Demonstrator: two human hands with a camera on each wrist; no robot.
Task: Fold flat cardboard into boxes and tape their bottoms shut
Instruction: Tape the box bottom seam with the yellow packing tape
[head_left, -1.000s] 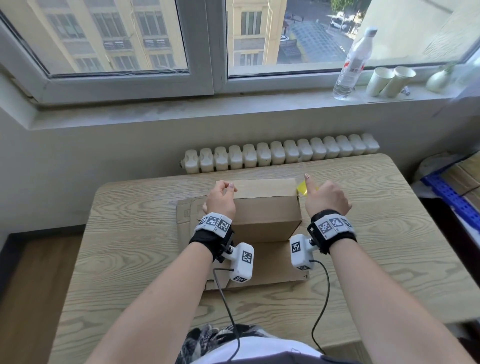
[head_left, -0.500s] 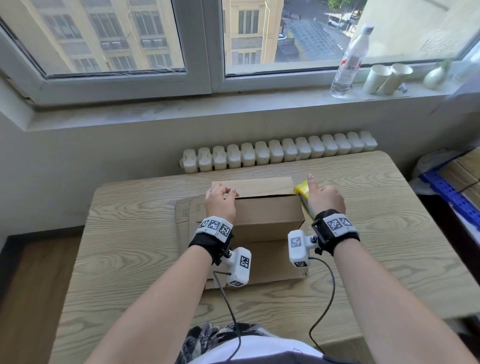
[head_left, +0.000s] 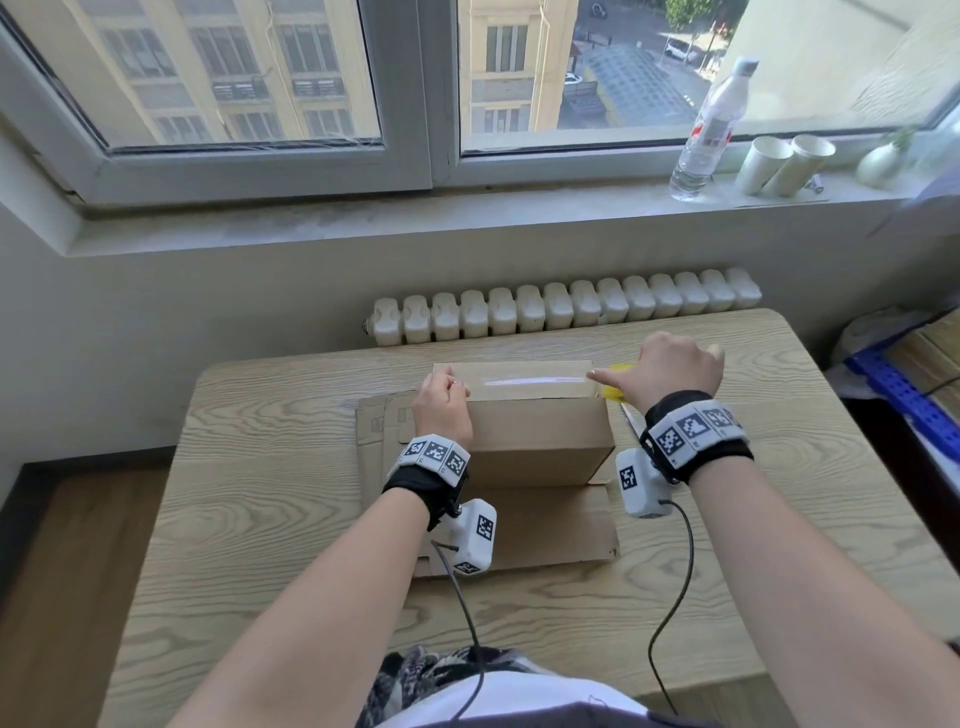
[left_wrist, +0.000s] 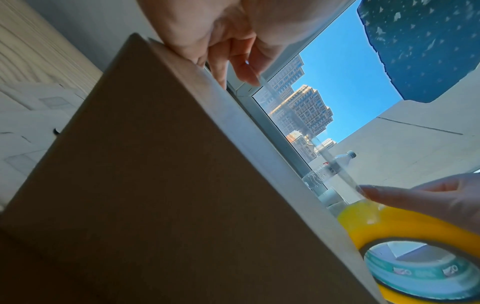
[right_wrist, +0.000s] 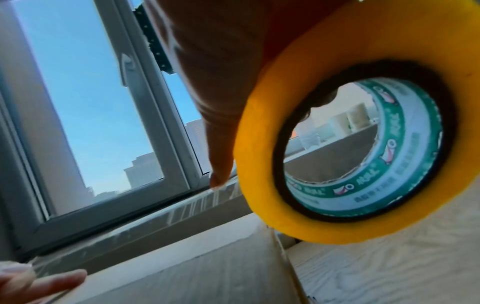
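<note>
A folded brown cardboard box (head_left: 540, 441) stands on flat cardboard sheets (head_left: 550, 525) in the middle of the wooden table. A strip of clear tape (head_left: 530, 382) stretches just above the box's top from left to right. My left hand (head_left: 441, 405) pinches the strip's free end (left_wrist: 255, 79) at the box's left top edge. My right hand (head_left: 670, 369) grips the yellow tape roll (head_left: 618, 387) beside the box's right top corner, with the index finger (right_wrist: 221, 164) laid along the strip. The roll (right_wrist: 363, 148) has a green-printed core.
The table (head_left: 260, 519) ends at a white radiator (head_left: 561, 306) under the window. On the sill stand a plastic bottle (head_left: 709, 130), two paper cups (head_left: 784, 163) and a small vase (head_left: 883, 161). Blue shelving (head_left: 904, 389) lies to the right.
The right hand has carried the roll outward and up past the box's right corner, drawing a longer strip of tape across the top. The left hand stayed at the left edge.
</note>
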